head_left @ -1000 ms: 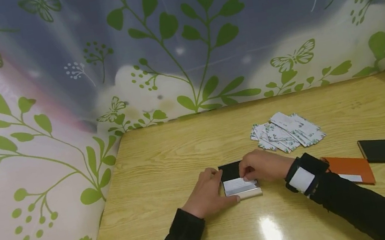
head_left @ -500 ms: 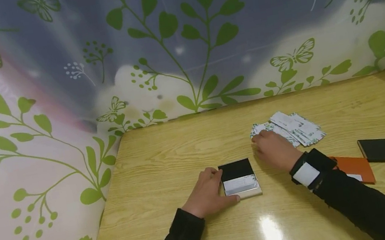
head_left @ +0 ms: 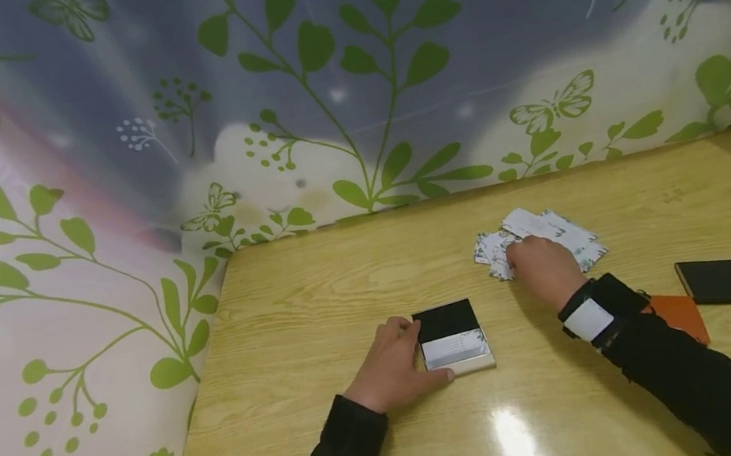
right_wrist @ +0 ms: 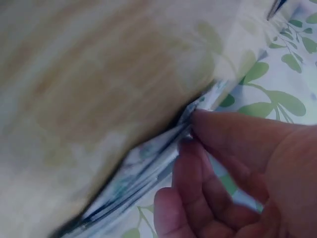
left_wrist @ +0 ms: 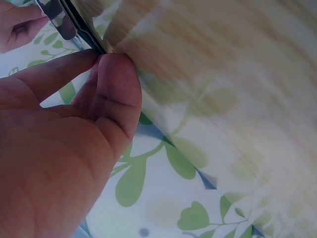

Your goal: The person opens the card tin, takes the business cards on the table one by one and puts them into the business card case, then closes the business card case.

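Backdrop: leaf-and-butterfly curtain [head_left: 342,80] behind wooden desk [head_left: 345,279].
Head view: left hand [head_left: 391,367] curled against open card case [head_left: 453,338], mid-desk; right hand [head_left: 544,270] on scattered cards [head_left: 575,235].
Left wrist: fingers [left_wrist: 116,94] gripping case edge.
Right wrist: fingertips [right_wrist: 218,126] pinching card stack [right_wrist: 148,173].

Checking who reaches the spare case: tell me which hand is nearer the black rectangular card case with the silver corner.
Right. The right hand rests on the loose patterned cards, left of the black rectangular card case; the left hand is farther left, holding the open card holder.
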{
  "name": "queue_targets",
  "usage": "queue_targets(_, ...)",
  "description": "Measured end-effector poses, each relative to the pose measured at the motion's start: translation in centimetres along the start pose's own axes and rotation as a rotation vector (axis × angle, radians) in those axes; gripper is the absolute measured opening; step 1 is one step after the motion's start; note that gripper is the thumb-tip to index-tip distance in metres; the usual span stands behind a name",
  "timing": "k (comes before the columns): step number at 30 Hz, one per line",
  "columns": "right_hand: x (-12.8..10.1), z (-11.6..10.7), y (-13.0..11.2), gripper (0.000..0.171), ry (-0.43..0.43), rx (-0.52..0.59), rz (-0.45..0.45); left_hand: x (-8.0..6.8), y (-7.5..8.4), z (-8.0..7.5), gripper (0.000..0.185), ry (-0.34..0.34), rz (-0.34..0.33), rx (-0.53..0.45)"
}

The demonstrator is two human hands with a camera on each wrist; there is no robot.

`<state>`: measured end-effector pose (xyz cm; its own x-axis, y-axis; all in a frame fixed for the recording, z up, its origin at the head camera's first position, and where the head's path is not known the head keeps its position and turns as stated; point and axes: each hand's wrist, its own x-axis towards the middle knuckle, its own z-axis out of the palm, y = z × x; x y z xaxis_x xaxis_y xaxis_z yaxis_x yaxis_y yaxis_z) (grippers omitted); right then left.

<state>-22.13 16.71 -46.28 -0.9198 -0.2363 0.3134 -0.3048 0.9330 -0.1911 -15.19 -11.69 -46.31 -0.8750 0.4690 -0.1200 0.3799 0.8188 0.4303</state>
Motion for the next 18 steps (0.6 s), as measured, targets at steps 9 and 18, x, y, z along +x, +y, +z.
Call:
queue_targets(9,-0.24,-0.82,0.14,0.027,-0.082,0.024,0.129,0.15,-0.22,0.26,0.093,-0.008,-0.006,0.015)
queue_targets(18,-0.24,-0.40,-0.08,0.020,-0.078,0.063,0.079,0.27,-0.23,0.22,0.093,-0.009,-0.012,0.023)
